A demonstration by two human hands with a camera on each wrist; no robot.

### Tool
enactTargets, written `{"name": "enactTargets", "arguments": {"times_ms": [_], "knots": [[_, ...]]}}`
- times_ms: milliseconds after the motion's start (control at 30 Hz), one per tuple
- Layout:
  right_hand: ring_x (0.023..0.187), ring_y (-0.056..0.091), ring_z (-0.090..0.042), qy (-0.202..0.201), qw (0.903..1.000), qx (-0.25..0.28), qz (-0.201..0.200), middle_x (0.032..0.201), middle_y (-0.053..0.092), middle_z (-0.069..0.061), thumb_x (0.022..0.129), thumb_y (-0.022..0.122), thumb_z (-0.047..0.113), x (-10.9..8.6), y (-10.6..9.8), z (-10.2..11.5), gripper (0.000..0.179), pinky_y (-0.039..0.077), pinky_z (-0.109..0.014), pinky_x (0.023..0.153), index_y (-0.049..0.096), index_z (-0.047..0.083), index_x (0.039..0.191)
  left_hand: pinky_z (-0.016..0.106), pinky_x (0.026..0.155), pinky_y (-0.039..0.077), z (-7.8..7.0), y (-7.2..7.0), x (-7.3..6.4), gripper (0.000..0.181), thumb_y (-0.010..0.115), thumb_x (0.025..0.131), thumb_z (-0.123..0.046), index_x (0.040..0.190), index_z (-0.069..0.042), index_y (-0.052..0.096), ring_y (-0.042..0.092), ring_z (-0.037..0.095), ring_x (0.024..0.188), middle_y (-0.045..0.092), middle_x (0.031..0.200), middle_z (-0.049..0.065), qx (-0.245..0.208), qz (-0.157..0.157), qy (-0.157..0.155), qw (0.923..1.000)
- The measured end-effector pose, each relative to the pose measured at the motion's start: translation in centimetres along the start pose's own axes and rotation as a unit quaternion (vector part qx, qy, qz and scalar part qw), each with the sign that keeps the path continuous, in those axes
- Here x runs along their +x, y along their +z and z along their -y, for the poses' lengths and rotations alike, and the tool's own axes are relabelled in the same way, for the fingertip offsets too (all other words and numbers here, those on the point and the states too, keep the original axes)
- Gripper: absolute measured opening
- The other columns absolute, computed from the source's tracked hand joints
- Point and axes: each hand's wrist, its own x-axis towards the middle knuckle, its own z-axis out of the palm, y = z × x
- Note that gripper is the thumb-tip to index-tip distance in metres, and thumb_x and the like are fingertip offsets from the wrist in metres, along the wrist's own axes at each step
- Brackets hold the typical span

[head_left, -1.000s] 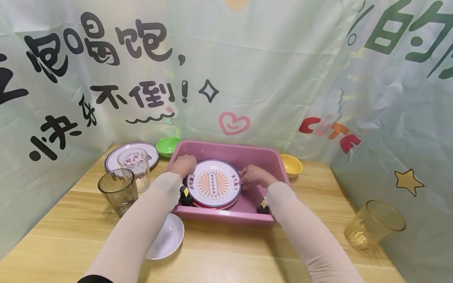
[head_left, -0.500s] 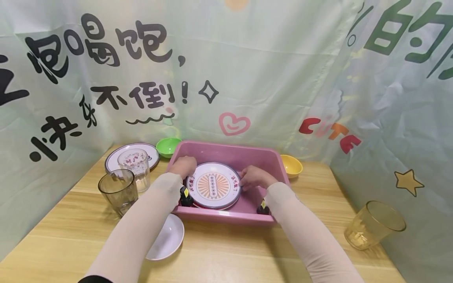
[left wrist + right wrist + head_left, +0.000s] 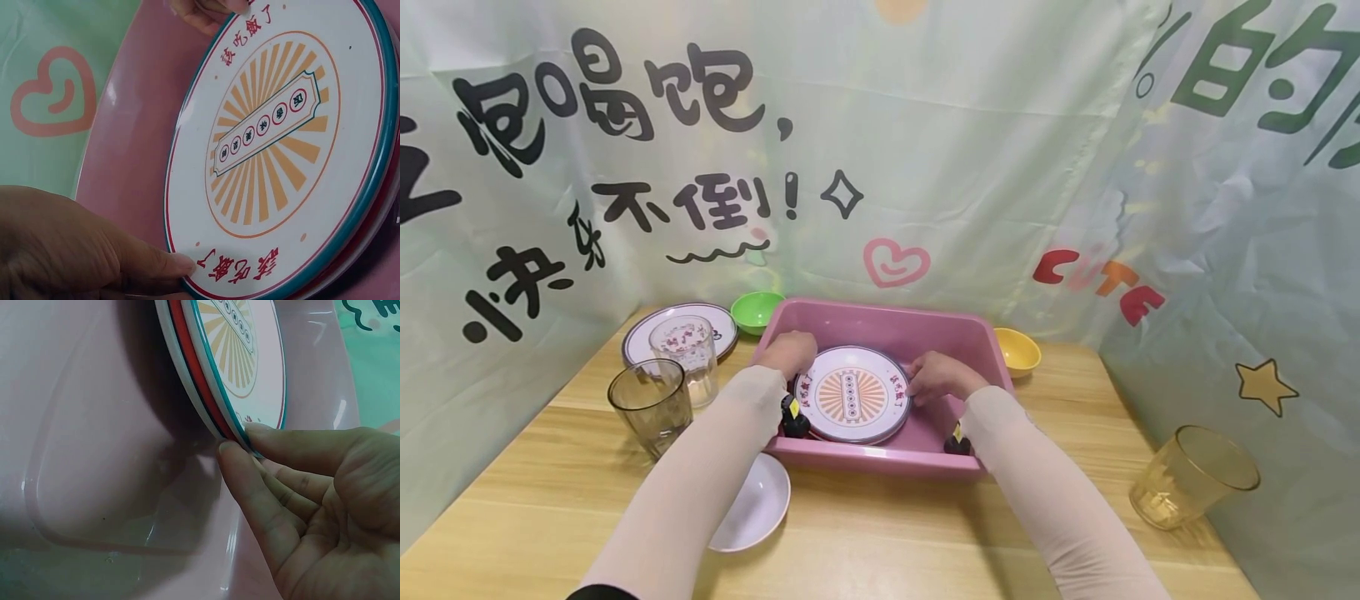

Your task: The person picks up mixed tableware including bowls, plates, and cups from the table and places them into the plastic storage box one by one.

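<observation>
A stack of round plates (image 3: 852, 433) is inside a pink plastic basin (image 3: 880, 460). The top plate (image 3: 269, 137) is white with a teal rim, red writing and an orange sunburst. Under it, a red layer (image 3: 187, 356) and another pale rim show in the right wrist view. My left hand (image 3: 790, 353) holds the stack's left edge, thumb on the top plate's rim, other fingers mostly hidden. On the opposite edge my right hand (image 3: 942, 375) pinches the stack between thumb and forefinger (image 3: 244, 481). A gap shows between the stack and the basin floor.
Left of the basin stand a grey glass (image 3: 651, 408), a clear glass (image 3: 692, 367), a plate (image 3: 640, 333) and a green bowl (image 3: 756, 312). A white bowl (image 3: 752, 508) sits in front, a yellow bowl (image 3: 1018, 350) behind right. An amber glass (image 3: 1187, 483) stands far right.
The top plate has shifted slightly toward the basin's near side, and less of the red layer shows below it. Both hands stay nearly in place at the edges.
</observation>
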Motion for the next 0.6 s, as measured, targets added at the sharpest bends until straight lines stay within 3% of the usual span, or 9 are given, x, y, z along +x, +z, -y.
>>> {"name": "enactTargets", "arguments": {"times_ms": [300,600], "knots": [[0.071,0.069,-0.024,-0.004,0.9999,-0.01,-0.003,0.084,0.067,-0.015,0.081,0.072,-0.004,-0.1,-0.1,0.1,0.03,0.06,-0.038,0.073,0.062,-0.01,0.109,0.03,0.053,0.053,-0.2,-0.2,-0.6,0.019,0.05,0.075,0.012,0.085,0.001,0.061,0.059,0.026,0.073,0.059,0.089,0.017,-0.012,0.004,0.007,0.9999],[0.073,0.069,-0.021,-0.034,0.9948,-0.095,-0.018,0.086,0.071,-0.011,0.084,0.072,0.004,-0.6,-0.8,0.9,0.036,0.059,-0.033,0.07,0.063,-0.008,0.117,0.026,0.047,0.043,-0.5,-1.0,-1.3,0.019,0.046,0.077,0.012,0.077,-0.002,0.059,0.053,0.022,0.061,0.057,0.079,0.015,-0.012,-0.006,0.016,0.9998]]}}
